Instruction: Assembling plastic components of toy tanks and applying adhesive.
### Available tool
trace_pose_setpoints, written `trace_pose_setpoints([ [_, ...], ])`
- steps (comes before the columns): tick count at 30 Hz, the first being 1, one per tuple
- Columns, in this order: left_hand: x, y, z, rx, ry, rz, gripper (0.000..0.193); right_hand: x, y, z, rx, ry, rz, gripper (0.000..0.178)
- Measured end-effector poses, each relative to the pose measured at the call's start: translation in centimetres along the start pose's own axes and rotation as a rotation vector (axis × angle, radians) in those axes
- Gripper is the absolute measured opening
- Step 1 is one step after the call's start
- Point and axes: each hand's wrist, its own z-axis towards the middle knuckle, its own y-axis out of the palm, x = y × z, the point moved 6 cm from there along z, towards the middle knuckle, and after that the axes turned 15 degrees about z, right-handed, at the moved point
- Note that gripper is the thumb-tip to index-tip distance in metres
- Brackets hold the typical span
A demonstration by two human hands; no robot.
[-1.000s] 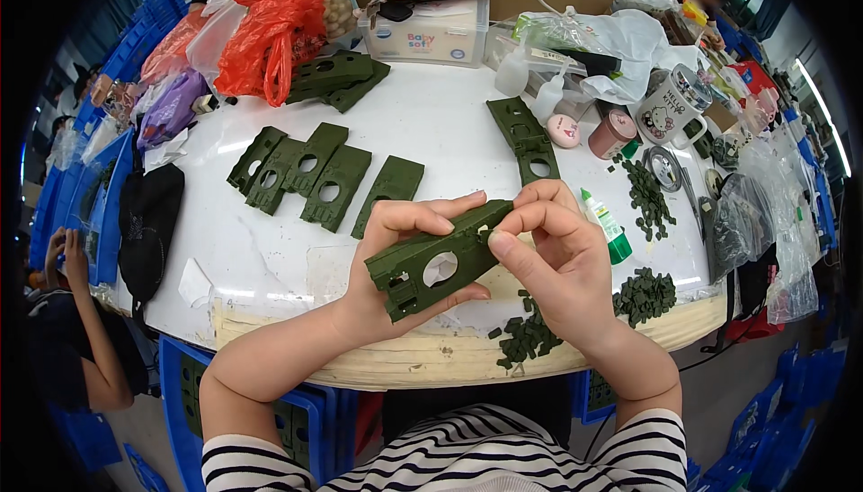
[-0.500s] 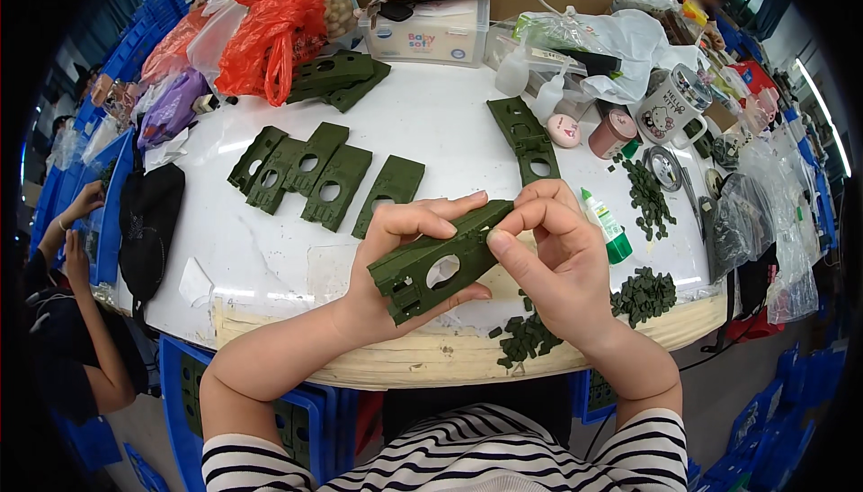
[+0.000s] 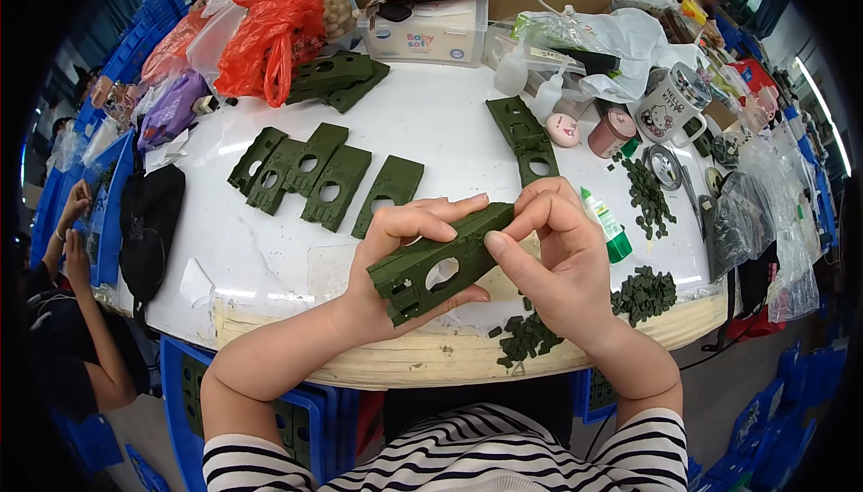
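My left hand [image 3: 395, 225] is closed around a dark green plastic toy tank hull [image 3: 467, 252], thumb along its near side and fingers over its far side. The hull is tilted and has a large round hole. My right hand [image 3: 568, 269] pinches its upper right end, the thumb pressing on the top face. Whether a small part sits under those fingertips is hidden. Behind lie more green hulls [image 3: 346, 188], one single hull [image 3: 388, 188] and, farther right, another hull [image 3: 521, 137]. A heap of small green pieces [image 3: 530, 339] lies below my right hand.
More small green pieces [image 3: 644, 296] lie at right, near a green-capped glue bottle [image 3: 605, 227]. A mug [image 3: 672, 110], a pink tin [image 3: 613, 134] and a plastic box [image 3: 427, 40] stand farther back. Red bags [image 3: 274, 38] fill the back left. Another person's hands [image 3: 75, 231] are at far left.
My right thumb has shifted slightly on the hull's upper end, and a pale spot beside it no longer shows. The hull stays nearly in place. The other person's hands at left moved a little.
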Motion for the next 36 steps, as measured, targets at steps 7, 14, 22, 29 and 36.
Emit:
trace_pose_setpoints([
  [7,-1.4,0.0,0.3,-0.059,-0.236,-0.39,0.066,-0.7,-0.6,-0.1,0.056,0.048,0.086,0.007],
  [14,-1.8,-0.1,0.4,-0.099,-0.29,-0.468,0.065,-1.9,-0.6,0.0,0.02,-0.083,-0.055,0.009],
  [22,-2.1,-1.0,0.4,0.049,-0.647,-0.739,0.062,-3.0,0.6,-0.4,-0.086,-0.281,-0.18,0.011],
  [29,-2.5,-1.4,0.0,0.075,-0.696,-0.79,0.057,-3.2,0.3,-0.1,-0.065,-0.231,-0.226,0.01],
  [36,-3.5,-1.9,0.1,0.126,-0.643,-0.667,0.051,0.2,1.5,-1.6,-0.758,0.295,-0.62,0.009],
])
